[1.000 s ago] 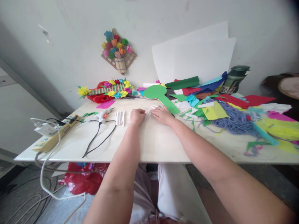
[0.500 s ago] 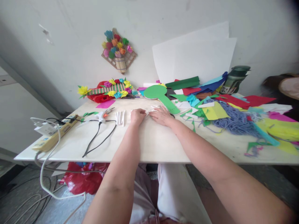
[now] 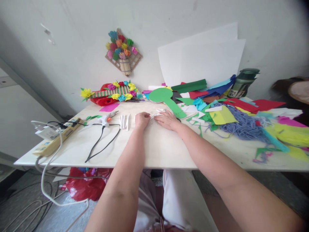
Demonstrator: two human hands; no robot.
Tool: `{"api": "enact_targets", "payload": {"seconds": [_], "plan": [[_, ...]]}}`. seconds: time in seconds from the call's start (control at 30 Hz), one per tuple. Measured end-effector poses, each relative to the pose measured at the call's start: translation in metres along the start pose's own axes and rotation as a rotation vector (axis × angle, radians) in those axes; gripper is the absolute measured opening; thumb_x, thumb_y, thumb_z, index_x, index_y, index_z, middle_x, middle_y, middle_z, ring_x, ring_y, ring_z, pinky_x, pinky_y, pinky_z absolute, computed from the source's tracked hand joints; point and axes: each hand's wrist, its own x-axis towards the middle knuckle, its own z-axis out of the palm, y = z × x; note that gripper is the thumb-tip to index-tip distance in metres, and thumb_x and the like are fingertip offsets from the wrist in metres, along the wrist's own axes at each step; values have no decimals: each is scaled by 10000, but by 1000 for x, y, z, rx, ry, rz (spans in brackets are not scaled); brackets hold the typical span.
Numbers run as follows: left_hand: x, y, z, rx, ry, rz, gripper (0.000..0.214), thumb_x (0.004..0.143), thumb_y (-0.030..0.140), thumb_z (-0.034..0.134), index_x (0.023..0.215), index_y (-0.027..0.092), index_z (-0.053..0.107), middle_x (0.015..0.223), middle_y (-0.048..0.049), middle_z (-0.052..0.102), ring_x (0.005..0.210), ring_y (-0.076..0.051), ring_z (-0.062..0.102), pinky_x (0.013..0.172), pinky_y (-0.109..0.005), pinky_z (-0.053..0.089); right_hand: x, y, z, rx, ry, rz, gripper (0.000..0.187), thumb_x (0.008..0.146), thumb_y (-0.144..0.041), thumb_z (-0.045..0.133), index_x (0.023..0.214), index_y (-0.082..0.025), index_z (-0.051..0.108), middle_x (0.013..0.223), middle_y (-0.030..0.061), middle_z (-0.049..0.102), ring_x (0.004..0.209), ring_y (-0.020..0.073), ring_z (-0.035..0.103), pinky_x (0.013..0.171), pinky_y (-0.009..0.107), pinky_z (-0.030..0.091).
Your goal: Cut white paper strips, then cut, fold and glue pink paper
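Note:
Both my hands rest on the white table point(image 3: 154, 151), close together near its middle. My left hand point(image 3: 142, 120) is curled into a loose fist, fingers closed on a small white paper piece point(image 3: 153, 116) that lies between the hands. My right hand point(image 3: 167, 120) lies flat, fingers stretched toward the left hand and pressing on the same white paper. Several rolled white paper sticks point(image 3: 124, 122) lie just left of my left hand. A green paddle-shaped cutout point(image 3: 166, 98) lies just behind my right hand.
A glue gun point(image 3: 107, 118) with a black cord and a power strip point(image 3: 56, 137) sit at the left. Paper flower crafts point(image 3: 113, 91) stand at the back. Coloured paper scraps and blue yarn point(image 3: 241, 124) cover the right side. A dark bottle point(image 3: 243, 82) stands at the back right.
My right hand has slid slightly left toward my left hand. Otherwise nothing has moved.

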Motion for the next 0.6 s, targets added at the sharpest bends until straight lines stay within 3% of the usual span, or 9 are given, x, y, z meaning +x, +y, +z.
{"api": "enact_targets", "payload": {"seconds": [0.6], "plan": [[-1, 4, -2, 23, -20, 22, 295, 700, 181, 556, 965, 164, 683, 873, -72, 704, 852, -182, 633, 795, -255, 450, 1, 0, 1, -15, -2, -15, 397, 903, -301, 306, 1245, -276, 505, 1329, 10, 476, 1263, 216, 347, 1048, 476, 166]]}}
